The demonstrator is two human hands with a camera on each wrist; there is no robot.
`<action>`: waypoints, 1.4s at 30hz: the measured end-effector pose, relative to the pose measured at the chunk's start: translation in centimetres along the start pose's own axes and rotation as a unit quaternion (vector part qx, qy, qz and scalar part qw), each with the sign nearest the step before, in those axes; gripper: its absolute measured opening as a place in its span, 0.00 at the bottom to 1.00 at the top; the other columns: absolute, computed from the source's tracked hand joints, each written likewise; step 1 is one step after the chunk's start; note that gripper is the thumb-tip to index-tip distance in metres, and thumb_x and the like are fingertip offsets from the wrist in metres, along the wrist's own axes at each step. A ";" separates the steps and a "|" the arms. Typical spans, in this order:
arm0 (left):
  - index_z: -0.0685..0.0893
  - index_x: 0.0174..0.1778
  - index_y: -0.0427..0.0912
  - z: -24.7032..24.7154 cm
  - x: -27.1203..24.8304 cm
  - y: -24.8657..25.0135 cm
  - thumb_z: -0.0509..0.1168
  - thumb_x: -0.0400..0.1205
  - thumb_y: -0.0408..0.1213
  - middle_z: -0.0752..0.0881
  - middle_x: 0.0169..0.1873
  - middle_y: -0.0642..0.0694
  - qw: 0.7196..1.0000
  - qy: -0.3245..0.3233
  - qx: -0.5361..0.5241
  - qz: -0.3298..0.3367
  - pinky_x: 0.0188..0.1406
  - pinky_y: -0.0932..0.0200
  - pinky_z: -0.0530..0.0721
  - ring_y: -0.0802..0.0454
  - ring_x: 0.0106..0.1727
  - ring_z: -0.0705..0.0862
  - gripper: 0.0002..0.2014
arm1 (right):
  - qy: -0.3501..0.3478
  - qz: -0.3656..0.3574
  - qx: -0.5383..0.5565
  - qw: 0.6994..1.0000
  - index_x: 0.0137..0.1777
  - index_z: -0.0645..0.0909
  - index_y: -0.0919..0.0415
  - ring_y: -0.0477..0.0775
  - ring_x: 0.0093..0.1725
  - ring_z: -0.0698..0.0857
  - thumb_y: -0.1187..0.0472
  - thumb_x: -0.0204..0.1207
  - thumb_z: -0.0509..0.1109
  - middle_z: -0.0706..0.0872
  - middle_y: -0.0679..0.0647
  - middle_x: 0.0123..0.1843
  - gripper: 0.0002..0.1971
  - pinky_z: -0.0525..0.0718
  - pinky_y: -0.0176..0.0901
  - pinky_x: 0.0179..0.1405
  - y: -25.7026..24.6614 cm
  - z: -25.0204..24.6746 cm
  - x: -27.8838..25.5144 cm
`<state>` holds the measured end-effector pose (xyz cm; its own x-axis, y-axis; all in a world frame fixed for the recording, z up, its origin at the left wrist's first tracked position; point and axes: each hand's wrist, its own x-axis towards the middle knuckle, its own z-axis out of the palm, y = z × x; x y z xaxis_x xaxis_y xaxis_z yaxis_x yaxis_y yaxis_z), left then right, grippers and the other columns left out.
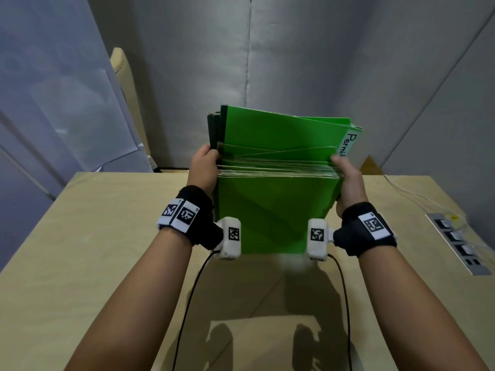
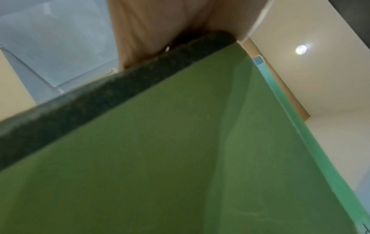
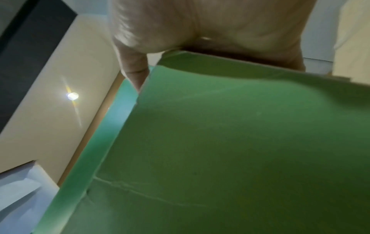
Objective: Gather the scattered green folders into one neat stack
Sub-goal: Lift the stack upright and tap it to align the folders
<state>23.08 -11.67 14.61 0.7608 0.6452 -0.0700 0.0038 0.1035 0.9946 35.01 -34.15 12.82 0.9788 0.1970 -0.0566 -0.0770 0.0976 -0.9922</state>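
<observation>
Folders (image 1: 270, 210) stand bunched upright above the worktop (image 1: 93, 250). Left hand (image 1: 204, 167) grips their left edge with curled fingers; right hand (image 1: 348, 178) grips the right edge likewise. Sockets (image 1: 455, 242) sit at far right.

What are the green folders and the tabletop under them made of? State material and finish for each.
Green folders: apparently thin matte card, since the covers bow, the pale cut edges fan out and there is no glare; coated paper is possible. Beige tabletop: looks like light wood or wood-look laminate, smooth with a faint sheen and soft mottling; which one is unclear.
</observation>
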 end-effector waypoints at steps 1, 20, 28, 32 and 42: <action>0.81 0.40 0.42 0.0 -0.1 0.1 0.51 0.82 0.28 0.83 0.42 0.39 1.000 -0.006 0.002 0.000 0.59 0.37 0.81 0.43 0.49 0.82 0.14 | -0.007 -0.004 -0.003 1.000 0.61 0.84 0.50 0.56 0.65 0.79 0.35 0.64 0.74 0.81 0.47 0.62 0.29 0.70 0.57 0.72 -0.7 0.4 -0.6; 0.74 0.75 0.43 2.5 -0.9 6.6 0.66 0.66 0.72 0.80 0.66 0.46 0.999 0.027 0.019 -0.007 0.73 0.44 0.69 0.46 0.67 0.77 0.47 | 0.005 0.036 -0.022 0.999 0.59 0.81 0.46 0.50 0.57 0.84 0.38 0.78 0.63 0.86 0.49 0.58 0.17 0.81 0.48 0.58 -3.9 1.4 -2.9; 0.74 0.74 0.39 1.8 0.1 5.9 0.68 0.66 0.67 0.80 0.64 0.45 0.996 0.011 0.043 -0.073 0.68 0.48 0.73 0.45 0.63 0.79 0.46 | 0.016 0.061 -0.090 0.994 0.46 0.76 0.35 0.50 0.58 0.80 0.25 0.73 0.54 0.85 0.50 0.58 0.18 0.68 0.55 0.72 -5.5 2.2 -2.6; 0.73 0.76 0.43 1.6 -0.4 6.0 0.66 0.66 0.69 0.77 0.72 0.41 0.996 -0.027 0.047 -0.064 0.74 0.41 0.70 0.42 0.71 0.76 0.46 | 0.015 0.065 -0.086 0.994 0.51 0.83 0.40 0.50 0.52 0.82 0.24 0.72 0.55 0.84 0.45 0.49 0.25 0.72 0.52 0.68 -5.7 2.7 -1.9; 0.76 0.74 0.44 2.0 0.1 5.6 0.67 0.67 0.69 0.78 0.71 0.41 0.998 -0.023 0.032 -0.055 0.74 0.42 0.70 0.43 0.71 0.77 0.43 | 0.024 0.070 -0.063 0.995 0.71 0.77 0.47 0.56 0.69 0.79 0.23 0.66 0.59 0.82 0.55 0.69 0.39 0.69 0.57 0.75 -6.8 3.2 -1.8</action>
<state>24.46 -12.50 20.31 0.7826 0.5966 -0.1778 0.1303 0.1223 0.9839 33.16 -32.03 20.06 0.9683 0.1528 -0.1976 -0.1919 -0.0510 -0.9801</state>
